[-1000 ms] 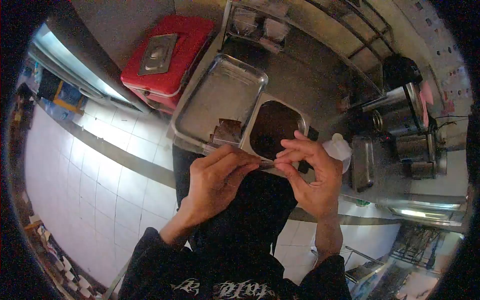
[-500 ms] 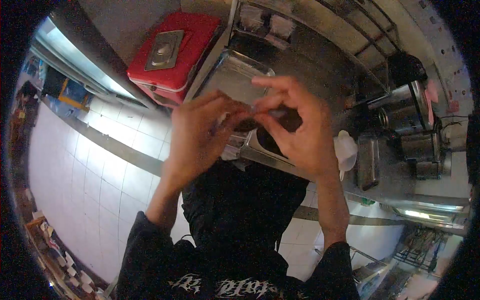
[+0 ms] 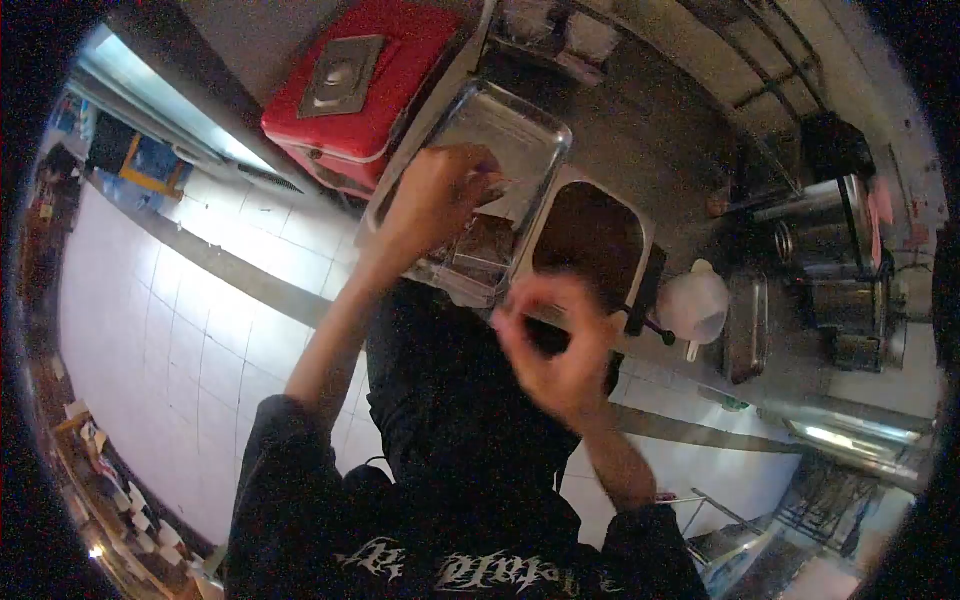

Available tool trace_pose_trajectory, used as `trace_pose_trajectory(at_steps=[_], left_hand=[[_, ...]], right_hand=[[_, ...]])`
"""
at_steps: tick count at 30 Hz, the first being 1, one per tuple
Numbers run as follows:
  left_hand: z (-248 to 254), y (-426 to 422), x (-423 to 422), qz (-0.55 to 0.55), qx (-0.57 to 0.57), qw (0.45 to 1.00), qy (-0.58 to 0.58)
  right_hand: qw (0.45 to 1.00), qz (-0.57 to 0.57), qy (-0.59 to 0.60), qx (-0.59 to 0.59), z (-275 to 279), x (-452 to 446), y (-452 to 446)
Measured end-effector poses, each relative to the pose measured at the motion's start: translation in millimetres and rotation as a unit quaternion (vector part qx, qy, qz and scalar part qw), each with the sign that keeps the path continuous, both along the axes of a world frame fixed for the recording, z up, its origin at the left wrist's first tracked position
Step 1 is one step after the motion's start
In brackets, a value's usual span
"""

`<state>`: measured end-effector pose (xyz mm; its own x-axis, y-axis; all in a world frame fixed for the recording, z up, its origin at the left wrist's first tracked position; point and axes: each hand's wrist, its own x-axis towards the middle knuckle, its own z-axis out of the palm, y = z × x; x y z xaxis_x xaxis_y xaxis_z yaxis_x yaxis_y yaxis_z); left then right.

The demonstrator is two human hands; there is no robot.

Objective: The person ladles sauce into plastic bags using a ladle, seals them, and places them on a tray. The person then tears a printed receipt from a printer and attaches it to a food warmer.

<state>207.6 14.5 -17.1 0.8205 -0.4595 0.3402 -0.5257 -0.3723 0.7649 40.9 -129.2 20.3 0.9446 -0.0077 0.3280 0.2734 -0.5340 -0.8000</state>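
My left hand (image 3: 445, 195) is over a shallow metal tray (image 3: 558, 150), its fingers curled together around something small that I cannot make out; a pale, shiny bit shows at the fingertips. Below it, at the near end of the tray, lies a brown item under clear plastic (image 3: 485, 243). My right hand (image 3: 562, 350) is lower, in front of the near edge of a rectangular container (image 3: 648, 232) with dark brown contents. Its fingers curve toward the thumb in a ring, smeared by motion, so whether they hold anything is unclear.
A red cooler box (image 3: 410, 75) with a metal lid (image 3: 342, 75) on top stands at the upper left. Right of the brown-filled container are a white plastic jug (image 3: 693, 305), a narrow metal pan (image 3: 745, 330) and large metal pots (image 3: 815, 230). A rack runs along the back.
My hands were together at the fingertips in front of the tray. They have separated: the left moved up over the tray, the right down toward my body.
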Motion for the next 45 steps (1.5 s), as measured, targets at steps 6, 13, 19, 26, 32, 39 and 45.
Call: trace_pose_trajectory(at_steps=[6, 13, 19, 26, 32, 39, 45], left_hand=[[-20, -7, 5, -0.053, 0.132, 0.989, 0.041], [-29, 11, -10, -0.096, 0.229, 0.969, 0.010], [-23, 23, -21, -0.063, 0.067, 0.995, 0.044], [-7, 49, -80, 0.050, -0.519, 0.712, 0.470], [-13, 33, -148, -0.055, -0.664, 0.501, 0.552], [-26, 8, -192, 0.022, -0.622, 0.460, 0.633], [-27, -23, -205, 0.037, -0.635, 0.514, 0.575]], right_hand=[[0.826, -0.180, 0.319, 0.428, -195, -85, 42], [0.858, -0.108, 0.216, 0.454, -261, -12, 49], [0.876, -0.132, 0.221, 0.408, -262, -14, 53], [0.881, -0.134, 0.256, 0.375, -261, -25, 39], [0.936, -0.121, 0.262, 0.202, -145, -99, 24], [0.973, 0.063, -0.045, -0.217, -32, -119, 9], [0.972, 0.044, 0.006, -0.232, -56, -122, 3]])
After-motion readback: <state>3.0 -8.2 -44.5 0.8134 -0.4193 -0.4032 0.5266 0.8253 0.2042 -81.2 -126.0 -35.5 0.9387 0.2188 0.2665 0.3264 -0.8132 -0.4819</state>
